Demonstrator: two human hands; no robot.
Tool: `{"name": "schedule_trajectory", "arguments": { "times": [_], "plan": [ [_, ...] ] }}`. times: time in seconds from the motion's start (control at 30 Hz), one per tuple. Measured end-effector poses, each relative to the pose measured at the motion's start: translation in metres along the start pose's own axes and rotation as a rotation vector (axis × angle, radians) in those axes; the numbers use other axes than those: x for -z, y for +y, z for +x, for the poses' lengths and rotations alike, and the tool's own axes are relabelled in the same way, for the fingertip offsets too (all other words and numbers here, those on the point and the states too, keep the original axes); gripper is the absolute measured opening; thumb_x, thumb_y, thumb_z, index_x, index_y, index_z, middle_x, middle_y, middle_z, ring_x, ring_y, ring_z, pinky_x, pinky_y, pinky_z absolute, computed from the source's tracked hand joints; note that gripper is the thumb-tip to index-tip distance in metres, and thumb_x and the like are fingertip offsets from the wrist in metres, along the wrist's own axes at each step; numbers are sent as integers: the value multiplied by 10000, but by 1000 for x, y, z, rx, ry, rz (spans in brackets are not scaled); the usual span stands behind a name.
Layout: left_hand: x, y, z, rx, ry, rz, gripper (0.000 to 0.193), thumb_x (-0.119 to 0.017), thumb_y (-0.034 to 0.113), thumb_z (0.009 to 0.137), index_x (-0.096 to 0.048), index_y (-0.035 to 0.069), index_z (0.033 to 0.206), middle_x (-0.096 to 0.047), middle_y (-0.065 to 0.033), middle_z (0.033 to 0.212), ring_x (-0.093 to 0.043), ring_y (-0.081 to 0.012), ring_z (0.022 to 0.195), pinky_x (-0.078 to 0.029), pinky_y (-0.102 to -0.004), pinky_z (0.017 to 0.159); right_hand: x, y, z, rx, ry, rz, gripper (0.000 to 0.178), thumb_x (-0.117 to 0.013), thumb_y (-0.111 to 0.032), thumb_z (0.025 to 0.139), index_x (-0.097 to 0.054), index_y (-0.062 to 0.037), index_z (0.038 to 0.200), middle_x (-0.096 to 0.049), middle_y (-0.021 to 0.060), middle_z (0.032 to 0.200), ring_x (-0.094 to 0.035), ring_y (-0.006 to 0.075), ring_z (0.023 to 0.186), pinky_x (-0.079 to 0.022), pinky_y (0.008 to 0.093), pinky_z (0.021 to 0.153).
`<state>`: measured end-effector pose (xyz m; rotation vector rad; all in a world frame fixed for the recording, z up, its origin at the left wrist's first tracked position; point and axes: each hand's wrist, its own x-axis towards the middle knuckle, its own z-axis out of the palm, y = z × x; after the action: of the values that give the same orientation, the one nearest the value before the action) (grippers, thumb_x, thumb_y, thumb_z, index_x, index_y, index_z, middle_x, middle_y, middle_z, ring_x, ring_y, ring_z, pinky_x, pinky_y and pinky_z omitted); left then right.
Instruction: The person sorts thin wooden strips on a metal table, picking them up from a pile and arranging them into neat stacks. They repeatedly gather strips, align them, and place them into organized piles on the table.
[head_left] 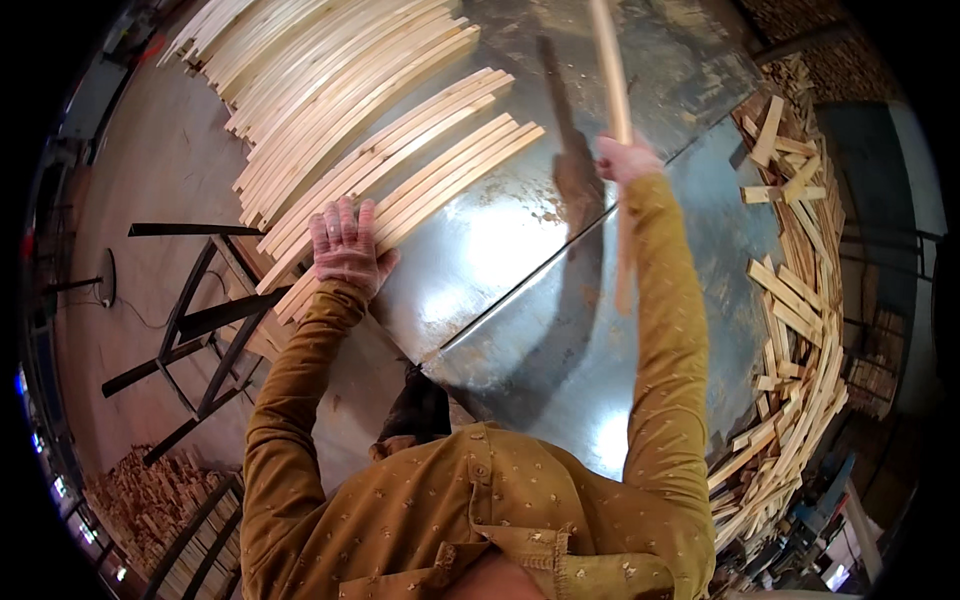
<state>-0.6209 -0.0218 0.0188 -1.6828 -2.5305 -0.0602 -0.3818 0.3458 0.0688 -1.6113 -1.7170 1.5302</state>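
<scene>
My left hand (346, 245) lies with its fingers spread on the near ends of several pale wooden strips (450, 175), laid side by side on a shiny metal table (470, 270). The fingers are stretched out and grip nothing. My right hand (628, 160) is closed round a long wooden strip (611, 60), raised over the table's right half. That strip points away from me, and its near end hangs below my wrist. Its far end runs out of view at the top. A dark shadow of the arm and strip falls on the metal.
More wooden strips (340, 90) lie in rows at the far left. A dark metal rack (205, 330) stands left of the table. Loose offcuts (790, 300) are heaped along the right edge. A seam (520, 285) crosses the table. Stacked wood (150, 500) sits at lower left.
</scene>
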Motion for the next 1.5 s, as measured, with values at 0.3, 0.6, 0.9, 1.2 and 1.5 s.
{"name": "schedule_trajectory", "arguments": {
  "times": [0.3, 0.6, 0.9, 1.2, 1.5],
  "plan": [
    [-3, 7, 9, 128, -246, 3, 958, -661, 628, 752, -325, 113, 1487, -300, -186, 1531, -251, -404, 1415, -96, -596, 1159, -79, -40, 34, 87, -339, -567, 627, -624, -167, 846, -439, -105, 1442, -665, 96, 907, -624, 140, 664, -530, 288, 600],
    [-2, 4, 20, -59, 99, -149, 568, -727, 369, 785, -575, 140, 1282, -416, -158, 1442, -352, -378, 1344, -173, -609, 1133, -43, -58, -36, 106, -259, 160, 511, -712, -180, 860, -516, 12, 1291, -634, 77, 871, -592, 123, 649, -524, 260, 544],
    [99, -3, 66, 74, -254, -923, 357, -614, 243, 968, -578, -5, 1223, -637, -177, 1083, -610, -273, 1024, -470, -331, 955, -126, 5, -164, -168, 129, 662, 462, -653, -406, 934, -503, -42, 1176, -625, 83, 882, -565, 119, 619, -477, 238, 490],
    [12, 119, 28, 100, -245, -1349, 455, -544, 441, 981, -657, 45, 1174, -669, -184, 1106, -629, -318, 1090, -489, -372, 960, -132, 82, -190, -62, 230, 410, 875, -738, -358, 841, -278, -18, 1503, -678, 176, 1091, -669, 263, 955, -524, 344, 836],
    [6, -21, 73, 26, -546, -373, 467, -522, 352, 962, -549, 74, 1336, -548, -208, 1358, -521, -374, 1246, -431, -412, 1036, -110, 116, -204, -349, 120, 606, 903, -740, -168, 808, -208, -50, 1527, -651, 158, 1034, -676, 233, 848, -547, 355, 656]
  ]
}}
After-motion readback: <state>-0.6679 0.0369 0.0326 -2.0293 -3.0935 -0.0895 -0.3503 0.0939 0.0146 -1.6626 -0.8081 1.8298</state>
